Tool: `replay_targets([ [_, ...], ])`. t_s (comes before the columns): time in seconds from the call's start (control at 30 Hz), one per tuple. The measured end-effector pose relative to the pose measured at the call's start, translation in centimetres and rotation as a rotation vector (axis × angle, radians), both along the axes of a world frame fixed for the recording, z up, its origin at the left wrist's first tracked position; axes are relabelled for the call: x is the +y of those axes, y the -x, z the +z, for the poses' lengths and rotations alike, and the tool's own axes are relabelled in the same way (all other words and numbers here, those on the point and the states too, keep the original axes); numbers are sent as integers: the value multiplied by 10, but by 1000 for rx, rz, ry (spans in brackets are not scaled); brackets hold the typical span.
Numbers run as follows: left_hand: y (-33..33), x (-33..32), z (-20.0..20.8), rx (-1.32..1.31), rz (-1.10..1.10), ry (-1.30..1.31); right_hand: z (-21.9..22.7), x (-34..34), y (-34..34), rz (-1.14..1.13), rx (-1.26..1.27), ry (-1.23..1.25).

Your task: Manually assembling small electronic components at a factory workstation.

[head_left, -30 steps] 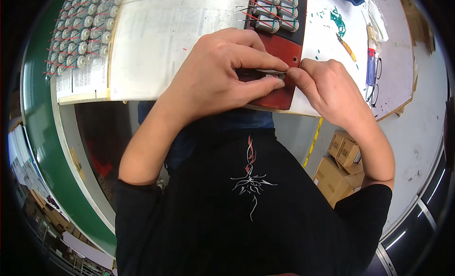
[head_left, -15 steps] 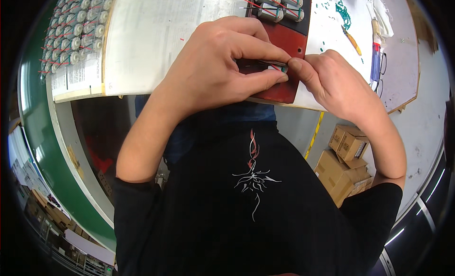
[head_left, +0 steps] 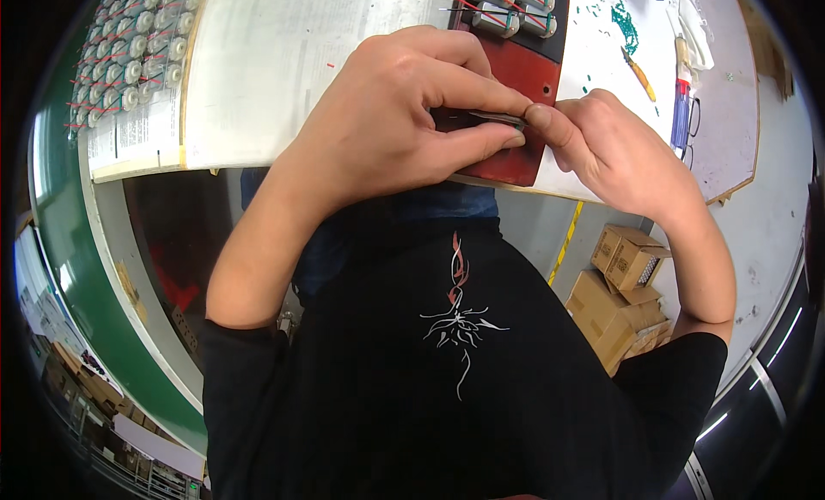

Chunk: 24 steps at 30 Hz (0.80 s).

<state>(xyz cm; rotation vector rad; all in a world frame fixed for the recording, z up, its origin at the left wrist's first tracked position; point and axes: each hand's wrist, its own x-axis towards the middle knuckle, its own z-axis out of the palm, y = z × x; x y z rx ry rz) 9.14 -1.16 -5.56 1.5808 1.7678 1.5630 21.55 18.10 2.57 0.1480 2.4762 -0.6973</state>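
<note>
Okay, largest first: white worktop (head_left: 266, 96). Batch of parts with white discs and red wires (head_left: 131, 72) at its left end. Red-and-black board (head_left: 507, 168) near the front edge, long side running away from the person. Left hand (head_left: 400, 113) over the board, right hand (head_left: 614, 161) at its right edge. Tool with blue-and-red handle (head_left: 681, 118) off to the right; yellow-handled cutter (head_left: 639, 76) nearer the board. Silver motors (head_left: 495, 20) in rows on the board's far half. Thin grey part (head_left: 497, 118) above the board's near end, mostly hidden: left thumb and fingers pinch it. Right fingers pressed together at its tip; can't tell what's between. Green bits (head_left: 625, 29) scattered beyond the cutter.
</note>
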Motion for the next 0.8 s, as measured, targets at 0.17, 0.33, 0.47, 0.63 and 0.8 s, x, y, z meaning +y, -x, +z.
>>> replay_targets([
  [0.17, 1, 1, 1, 9, 4, 2, -5, 3, -1, 5, 39, -5],
  [0.33, 0, 1, 1, -9, 13, 13, -5, 4, -2, -15, 42, 13],
  [0.47, 0, 1, 0, -9, 7, 0, -5, 3, -2, 31, 48, -36],
  [0.63, 1, 0, 0, -4, -7, -12, 0, -4, 0, -44, -26, -15],
  [0.8, 2, 1, -1, -14, -20, -9, -5, -6, -4, -56, 27, -4],
])
